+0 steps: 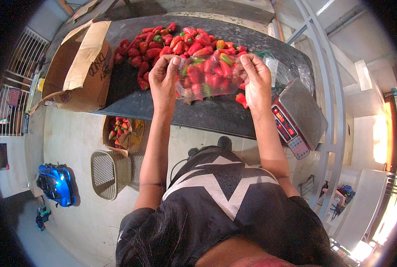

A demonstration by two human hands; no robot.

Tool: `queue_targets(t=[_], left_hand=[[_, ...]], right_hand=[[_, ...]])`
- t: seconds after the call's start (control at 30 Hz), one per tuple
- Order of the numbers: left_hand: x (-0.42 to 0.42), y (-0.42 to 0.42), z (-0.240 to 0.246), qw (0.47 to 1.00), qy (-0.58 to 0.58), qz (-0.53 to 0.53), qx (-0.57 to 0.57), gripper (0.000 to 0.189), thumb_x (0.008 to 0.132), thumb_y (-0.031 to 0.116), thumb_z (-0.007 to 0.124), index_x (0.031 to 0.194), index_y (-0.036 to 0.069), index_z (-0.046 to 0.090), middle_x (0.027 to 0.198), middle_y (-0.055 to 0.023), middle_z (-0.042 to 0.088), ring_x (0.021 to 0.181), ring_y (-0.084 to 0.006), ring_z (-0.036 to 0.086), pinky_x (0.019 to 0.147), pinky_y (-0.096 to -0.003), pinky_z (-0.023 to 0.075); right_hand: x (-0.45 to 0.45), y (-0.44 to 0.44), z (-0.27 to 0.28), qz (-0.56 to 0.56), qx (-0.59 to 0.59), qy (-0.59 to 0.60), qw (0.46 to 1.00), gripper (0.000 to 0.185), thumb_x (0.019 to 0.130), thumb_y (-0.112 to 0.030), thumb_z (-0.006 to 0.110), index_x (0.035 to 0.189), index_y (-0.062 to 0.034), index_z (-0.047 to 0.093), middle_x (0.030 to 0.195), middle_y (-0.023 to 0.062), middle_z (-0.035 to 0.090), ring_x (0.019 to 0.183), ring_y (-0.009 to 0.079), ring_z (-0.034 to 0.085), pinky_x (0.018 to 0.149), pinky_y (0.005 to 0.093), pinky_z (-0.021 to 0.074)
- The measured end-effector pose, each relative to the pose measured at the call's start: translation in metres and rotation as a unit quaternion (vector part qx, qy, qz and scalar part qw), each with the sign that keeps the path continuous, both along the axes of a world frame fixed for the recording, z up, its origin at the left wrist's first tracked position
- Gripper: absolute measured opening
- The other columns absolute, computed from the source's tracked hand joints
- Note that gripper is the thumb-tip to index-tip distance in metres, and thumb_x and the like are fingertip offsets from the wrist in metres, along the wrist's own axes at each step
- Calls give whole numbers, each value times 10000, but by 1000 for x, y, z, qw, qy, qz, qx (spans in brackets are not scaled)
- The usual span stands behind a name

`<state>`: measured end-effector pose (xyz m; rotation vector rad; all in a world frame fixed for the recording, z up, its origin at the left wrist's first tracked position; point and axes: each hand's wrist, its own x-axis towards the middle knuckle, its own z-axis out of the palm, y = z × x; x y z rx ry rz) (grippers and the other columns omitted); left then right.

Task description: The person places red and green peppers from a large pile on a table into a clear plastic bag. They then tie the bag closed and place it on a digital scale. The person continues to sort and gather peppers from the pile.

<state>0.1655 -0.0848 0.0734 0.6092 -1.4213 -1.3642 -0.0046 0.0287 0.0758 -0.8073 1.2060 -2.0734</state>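
Observation:
My left hand (164,75) pinches one end of a clear plastic bag (207,91) between thumb and fingers. At its other end my right hand (257,78) grips the bag the same way. The film is stretched between both hands above the black tabletop (215,116). Red and green peppers show through it; whether any are inside or all lie behind, I cannot tell. Beyond my hands spreads a heap of mostly red peppers (195,39). One loose red pepper (241,100) lies just left of my right wrist.
An open cardboard box (96,71) stands at the table's left. To the right sit a digital scale (302,113) and crumpled clear plastic (285,75). Below the table are a pepper-filled carton (136,133) and a plastic basket (120,173). A blue bag (58,185) rests on the floor.

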Motion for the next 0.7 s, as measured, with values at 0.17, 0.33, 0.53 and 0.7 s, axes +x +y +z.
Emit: queue_targets(t=[0.17,0.33,0.53,0.7], left_hand=[[0,-1,-1,999,33,-29,8,201,936,206,599,821,42,586,715,66,512,643,-15,395,548,-191,296],[3,-7,-3,1000,0,15,-26,280,943,252,589,750,52,565,679,84,429,627,-18,333,534,-199,257],[-6,-1,4,998,38,15,46,281,954,253,569,760,50,561,692,88,427,635,-14,322,543,-194,247],[-4,-9,9,999,10,-27,-25,226,954,245,565,831,56,585,759,73,505,701,-14,403,621,-177,313]], right_hand=[[-1,2,3,22,8,35,999,129,905,-174,629,930,-48,629,808,-15,622,674,50,554,633,191,441],[-1,3,2,8,-4,55,998,152,919,-209,615,927,-58,632,719,-53,550,623,24,477,575,187,379],[5,0,1,-39,31,0,999,171,924,-235,608,897,-69,639,702,-57,547,594,28,478,535,188,365],[-7,4,1,13,4,-4,1000,194,919,-239,610,921,-48,647,796,-14,612,696,57,566,608,202,464]])
